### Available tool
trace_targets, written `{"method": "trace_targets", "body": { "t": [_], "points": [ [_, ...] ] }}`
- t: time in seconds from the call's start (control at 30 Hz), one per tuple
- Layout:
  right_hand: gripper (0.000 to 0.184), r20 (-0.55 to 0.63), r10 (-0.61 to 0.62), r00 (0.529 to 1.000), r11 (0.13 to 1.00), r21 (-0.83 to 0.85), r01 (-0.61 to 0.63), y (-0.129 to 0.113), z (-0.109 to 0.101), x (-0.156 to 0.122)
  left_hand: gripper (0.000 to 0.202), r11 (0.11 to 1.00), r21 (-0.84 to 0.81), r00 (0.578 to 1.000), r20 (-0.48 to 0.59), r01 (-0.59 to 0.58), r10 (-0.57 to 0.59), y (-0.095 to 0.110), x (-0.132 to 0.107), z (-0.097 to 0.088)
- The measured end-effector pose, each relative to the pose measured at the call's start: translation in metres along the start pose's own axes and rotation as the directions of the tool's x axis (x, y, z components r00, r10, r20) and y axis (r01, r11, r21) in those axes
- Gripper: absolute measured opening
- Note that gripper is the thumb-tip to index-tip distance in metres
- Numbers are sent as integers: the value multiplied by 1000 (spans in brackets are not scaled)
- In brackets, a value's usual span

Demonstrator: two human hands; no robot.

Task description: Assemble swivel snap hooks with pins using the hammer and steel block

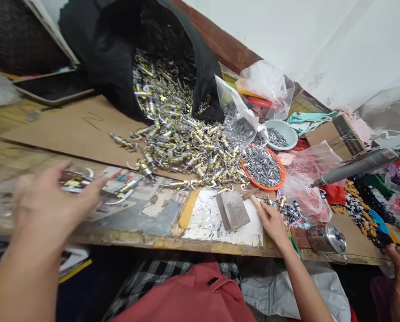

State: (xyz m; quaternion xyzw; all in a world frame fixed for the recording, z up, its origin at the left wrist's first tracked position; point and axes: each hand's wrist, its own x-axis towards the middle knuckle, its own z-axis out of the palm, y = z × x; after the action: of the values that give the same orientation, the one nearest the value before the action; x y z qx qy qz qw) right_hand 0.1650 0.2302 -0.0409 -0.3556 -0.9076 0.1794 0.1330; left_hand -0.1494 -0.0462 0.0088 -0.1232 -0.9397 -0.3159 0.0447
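Observation:
My left hand [50, 203], smeared by motion, is at the left of the bench with thumb and fingers apart. Silver and yellow hooked metal fittings [124, 190] lie just beyond it and to its right; whether it touches any cannot be told. My right hand [273, 221] is closed round the wooden handle of a small hammer [255, 202], whose thin metal head rests beside a steel block [233, 210]. That block stands on a white sheet [193, 230], with small flat metal links [213, 221] scattered to its left.
Hooked fittings spill from a black bag [99, 49] onto cardboard [69, 125]. Small metal parts fill an orange basket [283, 179] and a pale bowl [292, 134]. A power screwdriver [357, 167] hangs at right, above a steel mug [325, 239]. Another person's hand [399, 259] is far right.

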Motion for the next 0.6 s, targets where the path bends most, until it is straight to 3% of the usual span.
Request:
{"method": "trace_targets", "body": {
  "t": [0.07, 0.13, 0.23, 0.33, 0.5, 0.6],
  "points": [
    [36, -40, -37, 999, 997, -70, 34, -2, 2, 1, 62, 995, 93, 999, -32, 45, -42, 3, 1, 2],
    [36, -70, -72, 995, 991, -117, 64, -1, 6, 1, 53, 990, 125, 998, -18, -60, 63, 12, -1, 9],
    [35, -99, -115, 988, 981, -166, 98, 2, 11, -1, 46, 959, 148, 965, 142, -240, 220, 21, -3, 25],
    [35, -120, -142, 983, 975, -189, 118, 5, 15, -2, 44, 928, 231, 942, 238, -293, 238, 15, 0, 36],
    [34, -150, -176, 973, 968, -206, 143, 8, 18, -4, 38, 922, 341, 977, 167, -181, 130, -6, 8, 31],
    [33, -152, -175, 973, 965, -224, 139, 10, 21, -6, 40, 938, 319, 991, 66, -133, 118, -5, 12, 25]
  ]
}}
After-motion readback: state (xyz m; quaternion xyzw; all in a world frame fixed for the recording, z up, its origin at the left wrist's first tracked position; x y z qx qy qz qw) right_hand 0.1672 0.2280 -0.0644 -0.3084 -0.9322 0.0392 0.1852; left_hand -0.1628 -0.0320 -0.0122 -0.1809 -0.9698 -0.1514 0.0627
